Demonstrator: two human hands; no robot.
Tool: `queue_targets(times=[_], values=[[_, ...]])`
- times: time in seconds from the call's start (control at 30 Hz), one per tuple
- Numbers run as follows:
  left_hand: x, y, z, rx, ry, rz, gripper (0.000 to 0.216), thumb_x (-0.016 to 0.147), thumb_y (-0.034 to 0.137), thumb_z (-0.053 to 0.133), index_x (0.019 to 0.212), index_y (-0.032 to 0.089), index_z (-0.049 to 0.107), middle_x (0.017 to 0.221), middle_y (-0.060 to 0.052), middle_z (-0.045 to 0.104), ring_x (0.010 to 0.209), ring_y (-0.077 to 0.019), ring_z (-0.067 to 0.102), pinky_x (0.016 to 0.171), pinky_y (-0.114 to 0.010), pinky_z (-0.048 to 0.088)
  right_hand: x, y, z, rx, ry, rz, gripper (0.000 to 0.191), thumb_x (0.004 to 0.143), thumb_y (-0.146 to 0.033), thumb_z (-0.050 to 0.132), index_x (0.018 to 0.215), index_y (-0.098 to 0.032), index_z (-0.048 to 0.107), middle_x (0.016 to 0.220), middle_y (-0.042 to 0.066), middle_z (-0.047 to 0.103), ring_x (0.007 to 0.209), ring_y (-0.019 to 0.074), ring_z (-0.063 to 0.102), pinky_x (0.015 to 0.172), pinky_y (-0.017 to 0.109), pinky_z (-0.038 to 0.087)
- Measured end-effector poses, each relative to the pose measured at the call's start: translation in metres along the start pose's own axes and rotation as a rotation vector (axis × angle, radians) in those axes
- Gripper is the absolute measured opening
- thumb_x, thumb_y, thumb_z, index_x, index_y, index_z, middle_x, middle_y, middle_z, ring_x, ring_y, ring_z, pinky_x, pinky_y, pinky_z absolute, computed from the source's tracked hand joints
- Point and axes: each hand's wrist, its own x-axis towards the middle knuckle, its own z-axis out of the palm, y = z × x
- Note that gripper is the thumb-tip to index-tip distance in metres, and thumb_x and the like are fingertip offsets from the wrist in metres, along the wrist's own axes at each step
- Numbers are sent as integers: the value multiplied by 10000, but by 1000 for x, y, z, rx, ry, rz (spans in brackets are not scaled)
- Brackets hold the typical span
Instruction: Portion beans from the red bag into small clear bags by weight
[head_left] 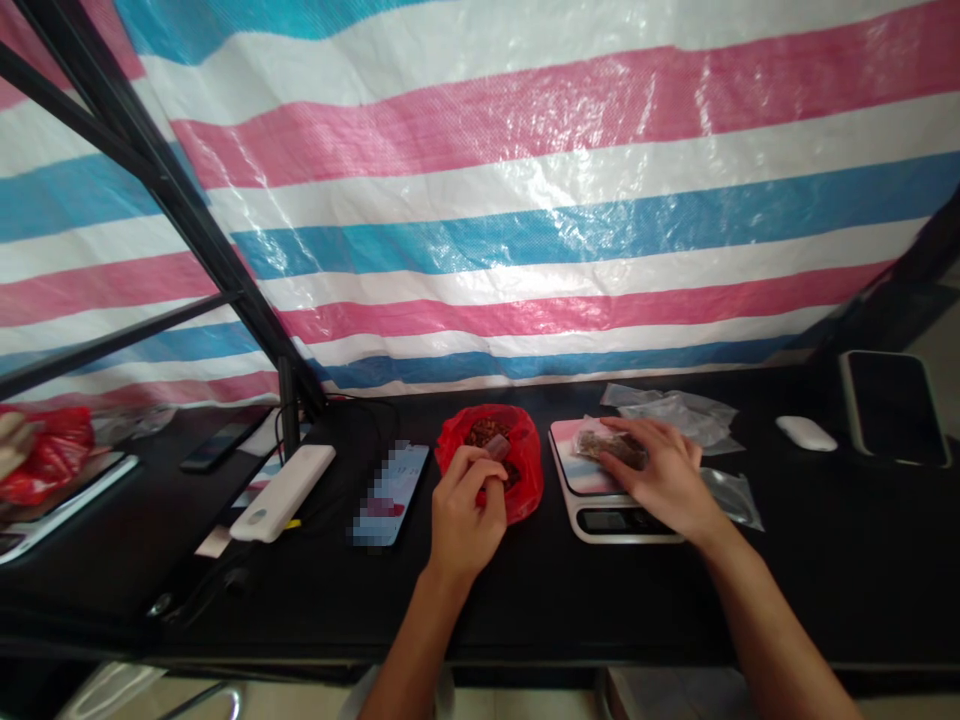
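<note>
Small item (497, 447) gripped by closed left hand (465, 515) over red bag (529, 450) at 12 o'clock; scale (615, 535) reading may be skewed by open right hand (667, 480) pressing packet (611, 448).

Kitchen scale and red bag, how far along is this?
Done: a clear bag on the kitchen scale holds brown pieces. In hand: the right hand presses on it; the left hand holds something small over the red bag. Remaining: more pieces in the red bag, and flat clear bags beside the scale.

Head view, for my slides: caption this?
Left hand pinches something over a red bag of brown pieces; right hand rests on a packet on a kitchen scale.
</note>
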Motion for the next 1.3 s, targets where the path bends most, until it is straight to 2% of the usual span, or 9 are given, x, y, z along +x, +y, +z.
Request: queue_targets(times=[0.07,0.17,0.3,0.47,0.83,1.0,1.13,1.2,1.3], values=[[0,-2,-3,15,28,-11,255,900,24,516,798,207,661,870,-16,615,816,-136,653,763,-249,525,2,-2,0,15,20,-29,362,850,-533,674,1132,-317,744,1093,75,776,1120,392,636,995,641,389],[1,-4,-12,33,69,-29,247,910,40,529,785,206,663,848,-13,612,797,-136,644,746,-250,520,5,-18,0,198,49,-118,323,892,-448,662,1149,-260,717,1092,95,757,1004,314,682,945,524,486],[4,-5,-23,32,91,-52,247,914,46,539,766,202,661,827,-9,610,771,-130,632,720,-245,508,-1,-59,8,376,-59,-252,257,921,-333,670,1166,-262,696,1045,69,728,934,243,681,857,395,550],[7,-4,-28,28,127,-73,254,921,51,539,756,198,666,818,-10,607,769,-127,624,720,-244,497,-10,-88,26,220,-144,-369,261,952,-219,615,1191,-279,700,1134,75,711,1059,273,656,945,449,536],[7,-4,-26,12,120,-63,251,922,53,532,760,198,656,818,-13,608,774,-129,626,725,-247,503,-11,-95,31,239,-200,-379,283,953,-176,576,1198,-267,684,1127,71,723,1068,274,652,1006,500,520],[9,-3,-25,9,119,-66,258,922,53,524,760,200,660,821,-15,608,770,-132,625,719,-254,506,-6,-84,26,337,-144,-273,253,931,-296,635,1173,-271,702,1102,80,743,1036,277,677,927,446,557],[9,-2,-24,11,120,-71,258,928,63,525,759,203,660,822,-19,609,768,-138,621,715,-263,509,2,-50,13,341,-19,-142,326,889,-451,680,1157,-268,719,1103,88,766,984,283,701,914,451,555],[8,-3,-24,12,118,-71,255,926,63,528,758,203,659,820,-18,610,767,-138,623,713,-262,507,5,-31,7,307,-2,-61,405,865,-528,685,1157,-252,730,1132,103,769,1000,297,709,916,461,550],[7,-4,-26,17,107,-70,248,921,61,534,758,200,658,817,-14,610,762,-134,622,712,-257,502,5,-11,2,157,-4,-55,437,865,-626,632,1093,-277,764,1106,94,781,1060,339,691,995,547,475]])
